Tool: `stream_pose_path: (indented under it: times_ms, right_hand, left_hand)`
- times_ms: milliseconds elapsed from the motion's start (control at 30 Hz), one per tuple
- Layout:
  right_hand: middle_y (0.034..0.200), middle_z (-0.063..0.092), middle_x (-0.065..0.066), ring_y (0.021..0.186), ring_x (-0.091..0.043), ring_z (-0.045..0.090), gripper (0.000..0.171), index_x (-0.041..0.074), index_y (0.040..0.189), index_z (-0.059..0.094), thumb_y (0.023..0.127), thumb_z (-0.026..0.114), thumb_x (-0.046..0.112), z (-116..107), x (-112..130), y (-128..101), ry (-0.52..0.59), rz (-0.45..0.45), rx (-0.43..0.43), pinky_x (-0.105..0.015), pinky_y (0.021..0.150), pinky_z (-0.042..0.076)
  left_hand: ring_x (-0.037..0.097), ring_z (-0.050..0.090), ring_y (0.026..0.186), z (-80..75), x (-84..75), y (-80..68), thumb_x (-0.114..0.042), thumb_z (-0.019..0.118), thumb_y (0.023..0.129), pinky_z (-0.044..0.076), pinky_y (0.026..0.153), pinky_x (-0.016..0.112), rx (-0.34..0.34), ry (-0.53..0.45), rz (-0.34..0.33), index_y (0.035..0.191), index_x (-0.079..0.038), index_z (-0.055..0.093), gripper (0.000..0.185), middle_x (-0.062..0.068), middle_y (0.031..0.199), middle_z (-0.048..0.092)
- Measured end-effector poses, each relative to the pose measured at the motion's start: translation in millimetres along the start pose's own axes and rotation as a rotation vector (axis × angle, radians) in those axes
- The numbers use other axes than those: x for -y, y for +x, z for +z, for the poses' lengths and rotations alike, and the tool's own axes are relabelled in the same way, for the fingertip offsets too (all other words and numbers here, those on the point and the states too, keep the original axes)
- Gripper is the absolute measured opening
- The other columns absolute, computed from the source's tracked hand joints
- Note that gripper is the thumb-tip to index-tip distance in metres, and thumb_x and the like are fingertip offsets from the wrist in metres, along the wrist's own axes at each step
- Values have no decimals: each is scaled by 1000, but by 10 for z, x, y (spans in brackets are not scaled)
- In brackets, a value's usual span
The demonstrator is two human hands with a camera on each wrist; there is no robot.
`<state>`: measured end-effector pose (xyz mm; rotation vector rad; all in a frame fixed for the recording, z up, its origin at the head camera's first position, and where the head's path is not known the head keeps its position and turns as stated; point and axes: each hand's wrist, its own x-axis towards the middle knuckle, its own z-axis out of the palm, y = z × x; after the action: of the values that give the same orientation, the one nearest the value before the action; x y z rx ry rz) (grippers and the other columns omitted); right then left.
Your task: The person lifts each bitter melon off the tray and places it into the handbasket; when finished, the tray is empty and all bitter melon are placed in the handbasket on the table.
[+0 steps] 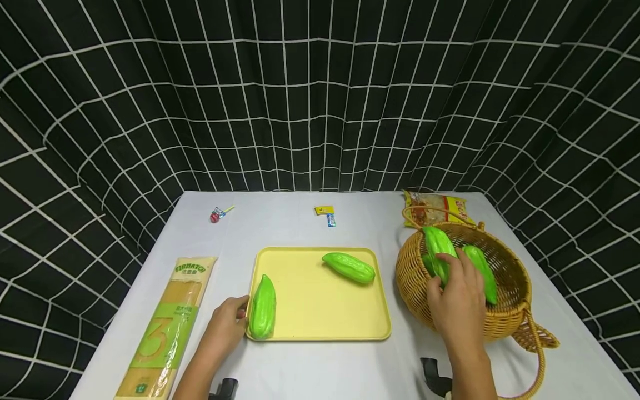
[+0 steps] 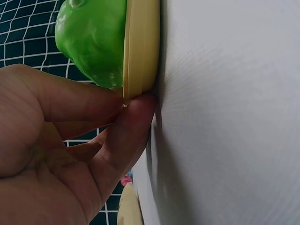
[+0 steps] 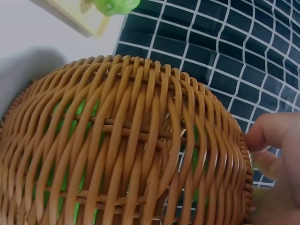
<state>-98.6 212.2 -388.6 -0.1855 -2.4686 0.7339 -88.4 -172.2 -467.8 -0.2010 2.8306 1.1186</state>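
My right hand (image 1: 457,303): fingers curled over one green gourd (image 1: 439,253) in the wicker basket (image 1: 510,316), gripping it from above. A second gourd (image 1: 482,272) lies just beside it in the same basket; a third shape under them is too hidden to count.

My left hand (image 1: 226,325): fingers nearly straight, thumb (image 2: 126,136) and fingertips touching the near-left corner of the yellow tray (image 1: 320,311), holding nothing.

Tray holds two gourds: one (image 1: 262,306) along the left rim, just beside my left hand; one (image 1: 349,267) near the far right, well apart.

On the white table (image 1: 320,366):
- one spaghetti pack (image 1: 167,328), left of tray
- one lollipop (image 1: 216,214), far left
- one small candy wrapper (image 1: 326,214), far middle
- one snack bag (image 1: 435,206), behind basket
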Motion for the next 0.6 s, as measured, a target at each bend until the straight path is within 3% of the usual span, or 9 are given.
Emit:
stream_pose_path:
  times_ms: [333,500,600]
  right_hand:
    - [132,52,-24,119,-47,44,32,0,117,61,85,55,2,60,40,-22,-6,-42,-32,-65,96,33]
    - [124,57,-25,117,-46,46,31,-5,111,61,80,57,-6,192,164,-47,89,-234,-90,-61,97,33]
    - [120,58,-26,114,-44,49,32,-6,108,62,77,61,-9,349,335,-100,154,-352,-60,-57,98,36]
  left_hand:
    - [25,61,97,-19,19,-15,6,65,82,53,83,44,9,9,-14,130,9,54,49,18,118,62]
    - [25,61,95,-14,20,-6,7,65,82,53,82,43,-8,9,9,129,10,55,48,19,117,62]
    - [24,61,94,-10,17,-1,8,65,81,53,80,42,-14,6,9,128,10,56,47,20,116,63]
